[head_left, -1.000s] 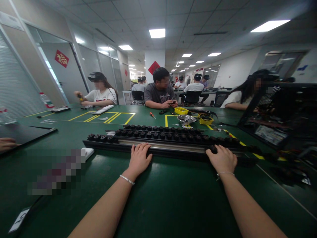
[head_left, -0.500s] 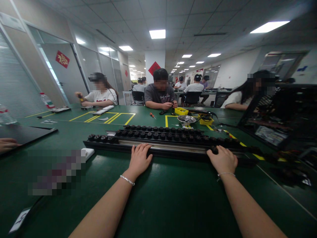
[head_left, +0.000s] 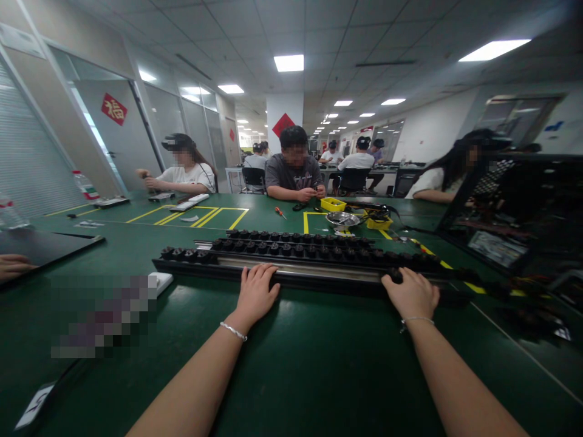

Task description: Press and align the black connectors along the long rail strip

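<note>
Both hands lie flat with fingers spread, left hand [head_left: 255,291] and right hand [head_left: 411,294] pressing on the long black rail [head_left: 314,267] at mid-frame, gripping nothing. The rail lies across the green tabletop [head_left: 310,358], knobbed strips [head_left: 291,246] just behind it.

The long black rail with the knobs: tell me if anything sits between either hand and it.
Nothing visible does. The left hand lies flat on the near edge of the long black rail, and the right hand rests on it further right, fingers curled at a knob. Only bare green table lies beneath both forearms.
</note>
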The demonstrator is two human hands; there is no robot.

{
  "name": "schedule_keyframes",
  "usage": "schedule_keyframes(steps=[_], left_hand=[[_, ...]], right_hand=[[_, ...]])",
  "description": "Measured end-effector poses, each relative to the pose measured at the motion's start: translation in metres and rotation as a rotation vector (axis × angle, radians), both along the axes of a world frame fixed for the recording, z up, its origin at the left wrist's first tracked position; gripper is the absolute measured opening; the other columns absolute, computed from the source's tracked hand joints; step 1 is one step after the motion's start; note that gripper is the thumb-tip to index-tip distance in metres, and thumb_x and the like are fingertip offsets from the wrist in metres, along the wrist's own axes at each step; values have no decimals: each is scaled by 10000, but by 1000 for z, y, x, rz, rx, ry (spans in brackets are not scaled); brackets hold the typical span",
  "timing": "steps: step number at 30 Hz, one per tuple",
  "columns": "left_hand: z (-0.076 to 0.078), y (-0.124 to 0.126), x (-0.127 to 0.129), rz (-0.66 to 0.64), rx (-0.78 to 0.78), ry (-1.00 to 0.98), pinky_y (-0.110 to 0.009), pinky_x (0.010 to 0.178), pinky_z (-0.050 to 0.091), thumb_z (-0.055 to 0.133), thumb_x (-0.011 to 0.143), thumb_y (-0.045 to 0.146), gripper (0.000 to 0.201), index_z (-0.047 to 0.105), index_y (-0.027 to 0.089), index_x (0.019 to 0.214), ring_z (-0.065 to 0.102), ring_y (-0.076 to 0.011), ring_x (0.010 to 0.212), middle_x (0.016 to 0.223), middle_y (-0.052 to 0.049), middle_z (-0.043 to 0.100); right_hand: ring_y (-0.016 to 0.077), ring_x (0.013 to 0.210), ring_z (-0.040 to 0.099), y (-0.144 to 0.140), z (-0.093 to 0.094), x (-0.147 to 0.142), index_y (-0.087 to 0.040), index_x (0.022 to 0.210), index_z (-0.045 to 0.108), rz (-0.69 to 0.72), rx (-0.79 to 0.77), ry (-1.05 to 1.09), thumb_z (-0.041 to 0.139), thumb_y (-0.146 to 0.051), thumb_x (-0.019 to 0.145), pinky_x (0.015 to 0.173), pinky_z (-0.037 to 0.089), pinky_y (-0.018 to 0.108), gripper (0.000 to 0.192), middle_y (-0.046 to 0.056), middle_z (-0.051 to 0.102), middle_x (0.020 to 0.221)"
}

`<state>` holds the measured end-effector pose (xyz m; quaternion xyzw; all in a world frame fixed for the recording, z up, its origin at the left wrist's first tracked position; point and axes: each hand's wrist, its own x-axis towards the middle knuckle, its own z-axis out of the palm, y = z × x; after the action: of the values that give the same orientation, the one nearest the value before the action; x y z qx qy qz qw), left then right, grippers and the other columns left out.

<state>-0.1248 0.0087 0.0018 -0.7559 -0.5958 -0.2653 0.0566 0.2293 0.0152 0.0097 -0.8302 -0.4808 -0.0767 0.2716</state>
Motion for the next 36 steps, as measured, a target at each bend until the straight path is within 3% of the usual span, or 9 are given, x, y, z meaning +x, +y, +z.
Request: schedule_keyframes(steps=[36], left_hand=[[2,-2,1,3,1,-1,-541,1106,165,483,831,335,383,511,281,1210,413,-241,1238,1295,-35,544]], right_hand=[[295,1214,395,-4,3,12,-163,1206,556,-31,5,7,381,-480,772,1020,258,503,565,107,529,1300]])
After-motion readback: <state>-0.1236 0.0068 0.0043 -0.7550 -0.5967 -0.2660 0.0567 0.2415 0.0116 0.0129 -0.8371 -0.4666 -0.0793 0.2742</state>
